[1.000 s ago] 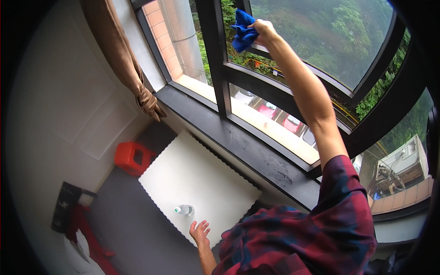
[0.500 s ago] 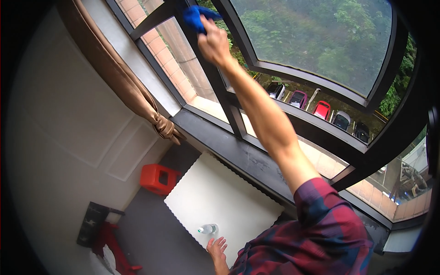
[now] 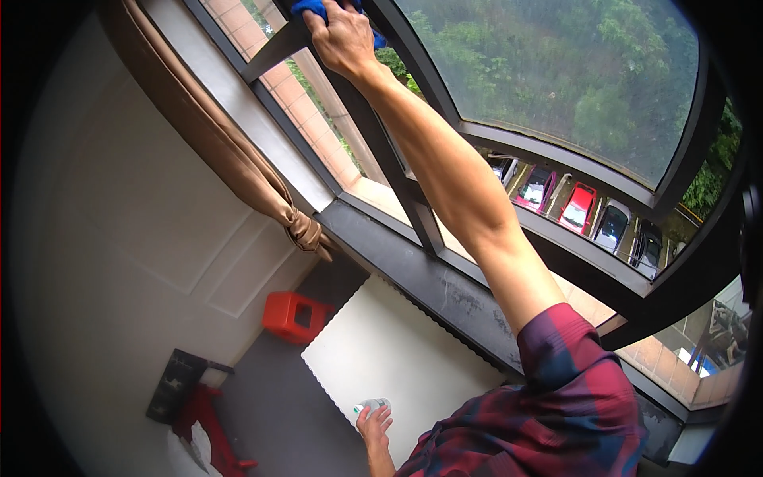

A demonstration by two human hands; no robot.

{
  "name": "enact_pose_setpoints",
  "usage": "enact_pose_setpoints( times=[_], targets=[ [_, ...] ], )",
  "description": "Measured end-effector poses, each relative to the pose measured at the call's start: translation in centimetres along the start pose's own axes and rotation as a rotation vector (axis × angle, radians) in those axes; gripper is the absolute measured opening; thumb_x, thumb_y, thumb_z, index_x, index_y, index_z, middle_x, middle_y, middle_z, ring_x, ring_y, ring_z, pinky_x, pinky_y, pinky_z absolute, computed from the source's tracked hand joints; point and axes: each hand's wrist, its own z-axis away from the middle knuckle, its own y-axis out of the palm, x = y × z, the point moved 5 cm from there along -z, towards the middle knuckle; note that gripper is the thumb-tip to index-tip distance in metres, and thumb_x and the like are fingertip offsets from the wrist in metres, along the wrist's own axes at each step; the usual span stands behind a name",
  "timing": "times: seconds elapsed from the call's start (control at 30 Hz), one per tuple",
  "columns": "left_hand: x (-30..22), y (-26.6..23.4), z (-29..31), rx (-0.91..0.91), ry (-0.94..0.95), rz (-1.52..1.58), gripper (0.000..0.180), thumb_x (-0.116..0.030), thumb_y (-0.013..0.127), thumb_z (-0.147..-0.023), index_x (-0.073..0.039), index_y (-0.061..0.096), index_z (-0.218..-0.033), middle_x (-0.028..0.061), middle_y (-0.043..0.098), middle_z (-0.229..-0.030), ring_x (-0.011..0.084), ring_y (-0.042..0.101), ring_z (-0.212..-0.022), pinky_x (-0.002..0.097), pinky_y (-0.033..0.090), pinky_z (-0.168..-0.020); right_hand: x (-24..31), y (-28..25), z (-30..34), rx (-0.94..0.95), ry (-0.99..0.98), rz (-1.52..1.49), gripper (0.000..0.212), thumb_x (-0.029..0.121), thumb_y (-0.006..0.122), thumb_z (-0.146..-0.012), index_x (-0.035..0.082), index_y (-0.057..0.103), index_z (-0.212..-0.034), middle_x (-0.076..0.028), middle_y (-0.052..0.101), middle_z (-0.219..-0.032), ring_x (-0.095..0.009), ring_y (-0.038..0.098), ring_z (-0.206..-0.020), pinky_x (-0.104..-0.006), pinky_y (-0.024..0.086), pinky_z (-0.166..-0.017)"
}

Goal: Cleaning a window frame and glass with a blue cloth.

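My right arm, in a red and blue plaid sleeve, reaches up to the window. A blue cloth (image 3: 311, 7) is bunched in my right hand (image 3: 343, 41), against the upright dark bar of the window frame (image 3: 372, 135). My left hand (image 3: 373, 427) is low down, palm up with fingers spread, holding nothing. Just beyond it a clear plastic bottle (image 3: 380, 404) is on the white table (image 3: 421, 338), partly behind the fingers in this view; whether they touch, I cannot tell.
A tilted-out window sash (image 3: 556, 87) hangs to the right of my arm, with parked cars far below. Under the window runs a dark sill (image 3: 397, 258). A tied brown curtain (image 3: 230, 151), a red stool (image 3: 294, 316) and a red chair (image 3: 208, 429) are on the left.
My right hand has moved up and slightly left along the frame bar with the blue cloth. The whole view has shifted a little, and my left hand now overlaps the bottle.
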Motion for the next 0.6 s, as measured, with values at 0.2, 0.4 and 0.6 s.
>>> enact_pose_setpoints(
  times=[0.2,0.4,0.6],
  targets=[
    [-0.3,2.1,0.0,0.028,0.002,-0.02,0.065,-0.007,0.062,-0.09,0.001,0.029,-0.146,0.0252,0.067,-0.111,0.0361,0.07,-0.096,0.044,0.056,-0.076,-2.7,-3.1,8.5,0.042,0.032,-0.029,0.038,0.029,0.06,-0.094,0.011,0.064,-0.127,-0.024,0.066,-0.114,-0.045,0.061,-0.107,-0.0501,0.047,-0.095],
    [-1.2,3.9,0.8,0.019,0.023,-0.004,0.066,-0.003,0.065,-0.088,0.001,0.03,-0.145,0.0255,0.067,-0.11,0.0351,0.07,-0.094,0.043,0.057,-0.074,-5.2,-3.8,14.4,-0.025,0.095,-0.173,0.051,0.016,0.062,-0.093,0.009,0.052,-0.142,-0.024,0.063,-0.126,-0.04,0.062,-0.115,-0.0445,0.047,-0.1],
    [0.5,3.7,1.5,-0.001,0.031,0.031,0.065,-0.004,0.065,-0.088,0.001,0.031,-0.144,0.0257,0.067,-0.11,0.0354,0.07,-0.094,0.042,0.057,-0.074,-1.8,-1.1,1.4,-0.087,-0.047,-0.16,0.046,0.023,0.059,-0.096,0.01,0.054,-0.139,-0.025,0.064,-0.119,-0.043,0.064,-0.108,-0.0455,0.048,-0.096]
  ],
)
